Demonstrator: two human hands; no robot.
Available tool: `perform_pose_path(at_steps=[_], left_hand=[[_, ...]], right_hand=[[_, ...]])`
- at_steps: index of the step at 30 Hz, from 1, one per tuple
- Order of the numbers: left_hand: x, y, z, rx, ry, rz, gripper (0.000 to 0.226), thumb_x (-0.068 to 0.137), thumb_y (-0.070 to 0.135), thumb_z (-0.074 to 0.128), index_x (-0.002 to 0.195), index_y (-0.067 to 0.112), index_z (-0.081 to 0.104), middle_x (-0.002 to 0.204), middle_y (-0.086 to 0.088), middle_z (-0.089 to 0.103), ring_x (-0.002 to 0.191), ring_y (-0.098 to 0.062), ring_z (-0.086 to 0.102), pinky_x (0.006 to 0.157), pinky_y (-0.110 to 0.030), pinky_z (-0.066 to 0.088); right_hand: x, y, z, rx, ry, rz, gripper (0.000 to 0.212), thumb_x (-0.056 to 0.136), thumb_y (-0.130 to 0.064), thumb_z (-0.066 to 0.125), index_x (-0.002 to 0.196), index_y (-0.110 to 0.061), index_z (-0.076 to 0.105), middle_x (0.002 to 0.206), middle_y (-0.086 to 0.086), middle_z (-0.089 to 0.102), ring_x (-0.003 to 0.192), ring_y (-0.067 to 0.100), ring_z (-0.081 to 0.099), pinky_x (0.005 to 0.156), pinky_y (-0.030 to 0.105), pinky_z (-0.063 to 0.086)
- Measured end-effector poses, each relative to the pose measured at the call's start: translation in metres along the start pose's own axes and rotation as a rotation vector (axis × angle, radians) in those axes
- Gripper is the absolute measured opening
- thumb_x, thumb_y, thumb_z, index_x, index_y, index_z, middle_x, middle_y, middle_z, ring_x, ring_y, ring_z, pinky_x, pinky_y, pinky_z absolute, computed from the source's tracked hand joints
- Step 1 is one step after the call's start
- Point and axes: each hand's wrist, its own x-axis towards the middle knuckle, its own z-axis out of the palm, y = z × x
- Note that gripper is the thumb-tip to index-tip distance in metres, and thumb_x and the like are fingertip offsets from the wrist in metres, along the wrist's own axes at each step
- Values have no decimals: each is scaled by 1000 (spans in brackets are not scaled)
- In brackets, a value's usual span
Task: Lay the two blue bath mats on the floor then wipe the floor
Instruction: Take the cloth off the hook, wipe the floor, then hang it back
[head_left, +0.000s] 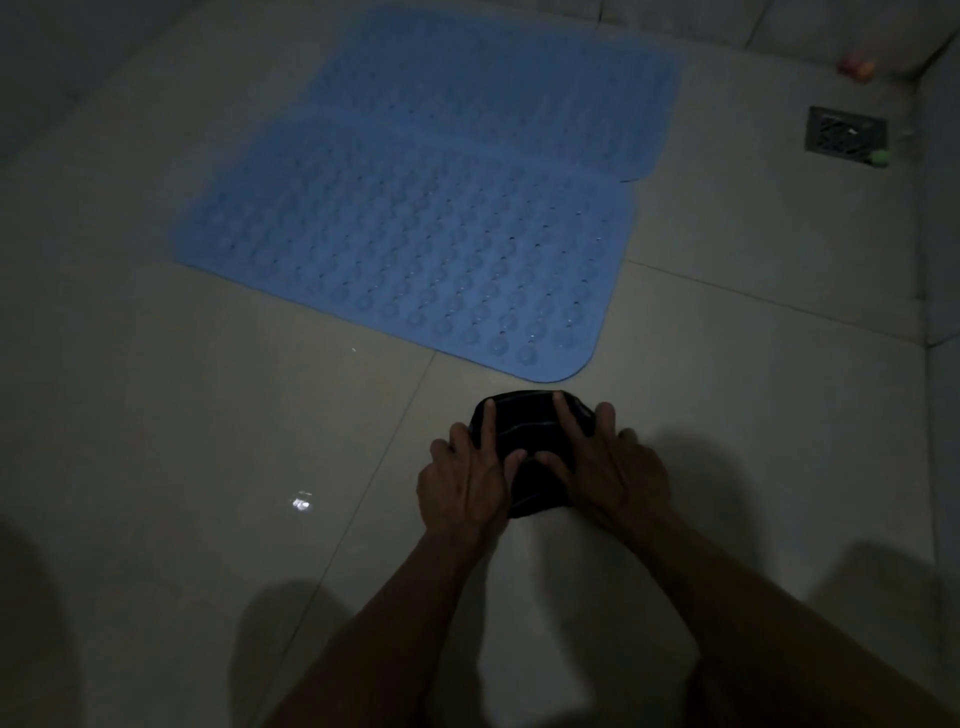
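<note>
Dark striped cloth (530, 441), bunched, sits under your left hand (464, 480) and right hand (605, 467), fingers spread flat, pressing it to the tile floor (208, 415). Just past your fingertips: near blue mat (405, 249), studded, overlapping far blue mat (493, 88).

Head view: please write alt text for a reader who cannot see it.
Both hands, left hand and right hand, press a dark cloth flat on the dim tiled floor. Just beyond lie two blue bath mats, near mat and far mat; a floor drain sits far right.
</note>
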Motion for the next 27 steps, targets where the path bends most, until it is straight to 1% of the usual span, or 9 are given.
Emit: perform_pose_path(at_steps=[2, 4, 6, 8, 14, 18, 24, 26, 27], left_hand=[[0, -9, 2, -33, -42, -49, 73, 99, 65, 19, 160, 26, 7, 127, -10, 48, 100, -27, 53, 62, -33, 34], [0, -18, 0, -55, -31, -95, 74, 99, 65, 20, 160, 26, 6, 128, -11, 47, 102, -28, 53, 62, -33, 34], [0, -27, -1, -71, -9, -139, 74, 99, 65, 21, 160, 25, 6, 128, -11, 47, 102, -28, 53, 63, -34, 35], [0, -35, -1, -82, -12, -175, 74, 100, 64, 22, 160, 24, 5, 131, -11, 47, 105, -29, 53, 65, -35, 34], [9, -55, -7, -150, -29, -256, 73, 101, 61, 24, 160, 23, 5, 134, -12, 46, 108, -30, 52, 68, -35, 35], [17, -68, -8, -197, -24, -288, 72, 102, 59, 26, 160, 21, 9, 132, -14, 48, 107, -32, 52, 65, -36, 35], [34, -94, -11, -212, -31, -337, 71, 103, 58, 23, 160, 21, 4, 135, -13, 45, 112, -31, 49, 65, -36, 35], [41, -105, -10, -206, -10, -356, 71, 102, 59, 21, 160, 19, 10, 130, -14, 49, 108, -31, 52, 62, -35, 35], [45, -111, -10, -200, -5, -369, 70, 101, 58, 21, 159, 18, 19, 123, -14, 54, 101, -31, 55, 58, -34, 34]], right_hand=[[9, -8, 0, -98, 47, -66, 76, 96, -71, 23, 158, -35, -4, 138, 9, 31, 95, 29, 54, 66, 34, 40], [18, -16, 0, -188, 131, -154, 74, 95, -70, 24, 158, -31, 18, 126, 11, 45, 79, 27, 56, 55, 31, 36], [25, -25, 2, -210, 188, -222, 75, 91, -68, 27, 149, -25, 44, 109, 13, 56, 60, 27, 52, 46, 27, 28], [35, -32, 5, -217, 242, -304, 74, 90, -67, 30, 143, -22, 53, 104, 15, 59, 54, 27, 49, 44, 25, 25], [61, -55, -2, -195, 280, -464, 75, 95, -69, 24, 139, -19, 59, 107, 17, 62, 54, 27, 51, 44, 24, 24], [79, -66, -6, -223, 327, -539, 72, 93, -68, 33, 139, -19, 58, 105, 18, 63, 54, 27, 49, 45, 25, 24], [108, -97, -16, -266, 347, -649, 71, 92, -68, 35, 138, -20, 59, 103, 18, 65, 51, 26, 50, 44, 24, 23], [119, -110, -17, -281, 349, -676, 71, 92, -68, 34, 139, -20, 59, 103, 18, 65, 52, 26, 50, 44, 24, 23], [125, -116, -18, -290, 341, -688, 71, 92, -68, 33, 140, -20, 58, 103, 18, 65, 52, 25, 50, 44, 24, 23]])
